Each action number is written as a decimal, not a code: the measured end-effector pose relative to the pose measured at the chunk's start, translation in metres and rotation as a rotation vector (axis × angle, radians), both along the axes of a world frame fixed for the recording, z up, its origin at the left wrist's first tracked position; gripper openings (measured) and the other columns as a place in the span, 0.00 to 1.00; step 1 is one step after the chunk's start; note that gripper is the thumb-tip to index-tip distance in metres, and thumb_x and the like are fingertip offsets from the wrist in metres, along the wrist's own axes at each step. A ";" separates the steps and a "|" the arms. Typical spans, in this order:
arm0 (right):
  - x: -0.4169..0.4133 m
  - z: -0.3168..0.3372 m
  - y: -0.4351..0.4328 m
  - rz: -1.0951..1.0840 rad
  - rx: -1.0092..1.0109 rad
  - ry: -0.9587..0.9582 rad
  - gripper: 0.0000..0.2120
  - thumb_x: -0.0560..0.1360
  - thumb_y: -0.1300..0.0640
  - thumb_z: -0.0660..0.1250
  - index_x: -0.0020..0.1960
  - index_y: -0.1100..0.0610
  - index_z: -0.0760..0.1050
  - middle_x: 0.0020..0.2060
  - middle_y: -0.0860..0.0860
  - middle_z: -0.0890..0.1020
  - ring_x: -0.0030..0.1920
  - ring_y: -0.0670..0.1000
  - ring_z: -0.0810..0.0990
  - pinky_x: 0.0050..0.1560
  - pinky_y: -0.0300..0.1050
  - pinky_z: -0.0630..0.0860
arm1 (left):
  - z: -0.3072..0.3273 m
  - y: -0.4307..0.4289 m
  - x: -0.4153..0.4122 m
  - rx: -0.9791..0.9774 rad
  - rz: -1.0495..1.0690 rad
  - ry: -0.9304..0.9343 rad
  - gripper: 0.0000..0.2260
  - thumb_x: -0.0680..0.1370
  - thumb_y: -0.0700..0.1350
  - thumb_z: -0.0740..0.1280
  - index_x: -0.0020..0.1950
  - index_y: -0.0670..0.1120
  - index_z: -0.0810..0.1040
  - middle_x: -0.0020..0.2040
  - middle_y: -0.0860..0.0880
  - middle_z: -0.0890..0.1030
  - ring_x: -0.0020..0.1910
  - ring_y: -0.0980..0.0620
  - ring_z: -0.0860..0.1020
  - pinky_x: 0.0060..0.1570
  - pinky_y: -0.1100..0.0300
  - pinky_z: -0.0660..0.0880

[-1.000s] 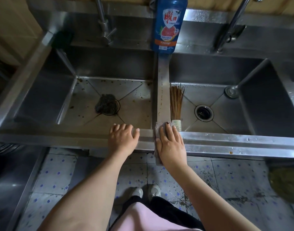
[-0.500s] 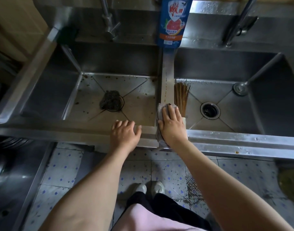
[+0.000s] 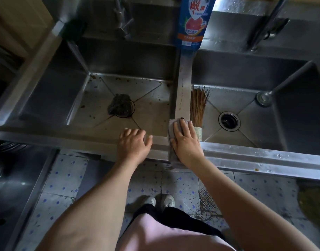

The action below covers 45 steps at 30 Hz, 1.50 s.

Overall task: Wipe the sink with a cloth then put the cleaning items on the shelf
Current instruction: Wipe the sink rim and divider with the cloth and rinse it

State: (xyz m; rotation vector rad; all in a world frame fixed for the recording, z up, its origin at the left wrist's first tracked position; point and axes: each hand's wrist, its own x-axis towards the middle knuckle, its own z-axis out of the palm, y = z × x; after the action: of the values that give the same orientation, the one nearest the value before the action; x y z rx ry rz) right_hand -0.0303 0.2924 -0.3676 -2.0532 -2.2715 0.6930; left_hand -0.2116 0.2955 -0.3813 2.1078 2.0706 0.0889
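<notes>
The right hand (image 3: 187, 142) is pressing flat, fingers straight, on the grey cloth (image 3: 173, 156) draped over the sink (image 3: 246, 156) front rim at the divider; the left hand (image 3: 133, 146) is resting open on the rim beside it; a bamboo brush (image 3: 198, 107) is leaning just right of the cloth.

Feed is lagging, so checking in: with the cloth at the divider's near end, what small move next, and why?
Probably slide the right hand and cloth up the divider toward the detergent bottle: brown specks dot the strip ahead of the cloth.
</notes>
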 end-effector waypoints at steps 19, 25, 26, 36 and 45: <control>0.013 0.001 0.011 0.087 -0.047 0.011 0.30 0.80 0.50 0.55 0.77 0.54 0.44 0.77 0.52 0.42 0.75 0.60 0.38 0.74 0.50 0.40 | 0.000 -0.001 -0.001 0.023 -0.014 0.002 0.16 0.78 0.56 0.54 0.44 0.48 0.77 0.46 0.48 0.81 0.49 0.46 0.74 0.61 0.52 0.63; 0.007 -0.003 0.029 0.032 -0.014 -0.007 0.29 0.81 0.47 0.51 0.77 0.53 0.42 0.77 0.51 0.41 0.75 0.58 0.37 0.75 0.53 0.41 | -0.001 0.000 -0.001 0.022 -0.011 0.000 0.20 0.76 0.58 0.50 0.43 0.48 0.77 0.46 0.47 0.81 0.49 0.45 0.75 0.60 0.52 0.64; 0.006 -0.004 0.029 0.015 -0.010 0.002 0.29 0.81 0.47 0.50 0.77 0.53 0.42 0.77 0.51 0.41 0.75 0.58 0.37 0.75 0.53 0.42 | -0.002 0.000 -0.001 0.010 -0.010 0.000 0.20 0.77 0.58 0.51 0.44 0.48 0.77 0.46 0.47 0.81 0.50 0.45 0.75 0.60 0.52 0.63; 0.006 0.001 -0.015 -0.009 0.033 0.008 0.26 0.81 0.50 0.49 0.76 0.55 0.48 0.77 0.53 0.47 0.76 0.60 0.43 0.75 0.52 0.45 | -0.006 0.002 -0.001 0.005 -0.008 0.020 0.18 0.77 0.59 0.51 0.44 0.50 0.76 0.47 0.49 0.80 0.51 0.46 0.74 0.61 0.52 0.62; 0.001 -0.002 0.020 -0.063 0.072 0.035 0.28 0.81 0.47 0.51 0.77 0.56 0.47 0.77 0.53 0.47 0.76 0.60 0.43 0.75 0.51 0.46 | -0.004 0.002 -0.001 0.032 -0.014 0.052 0.19 0.75 0.61 0.55 0.47 0.49 0.78 0.48 0.47 0.81 0.51 0.45 0.75 0.59 0.52 0.65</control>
State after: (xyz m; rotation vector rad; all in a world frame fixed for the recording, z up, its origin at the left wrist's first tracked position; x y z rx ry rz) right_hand -0.0298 0.3122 -0.3695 -2.0531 -2.1700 0.6296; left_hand -0.2129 0.2972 -0.3852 2.1658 2.0965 0.0668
